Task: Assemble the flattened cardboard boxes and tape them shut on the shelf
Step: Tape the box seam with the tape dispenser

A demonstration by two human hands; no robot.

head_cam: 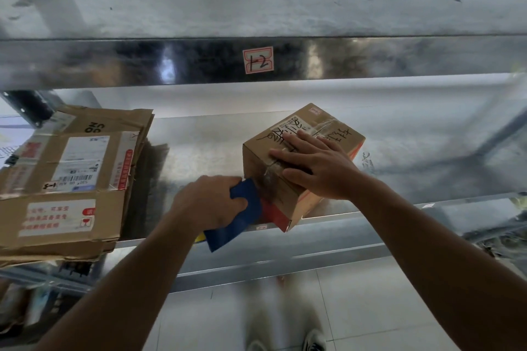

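An assembled cardboard box (265, 157) with black handwriting and clear tape along its top seam stands on the metal shelf (199, 151), near the front edge. My right hand (316, 168) lies flat on the box top, fingers spread over the taped seam. My left hand (211, 202) grips a blue tape dispenser (236, 216) held against the box's near left face, where clear tape runs down from the top. A stack of flattened cardboard boxes (65, 179) lies on the shelf to the left.
An upper shelf beam (171, 63) with a red-and-white label (258, 60) marked "1-2" runs overhead. Tiled floor (370, 308) and my shoes (313, 343) show below the shelf's front edge. Cluttered items sit under the shelf at the lower left.
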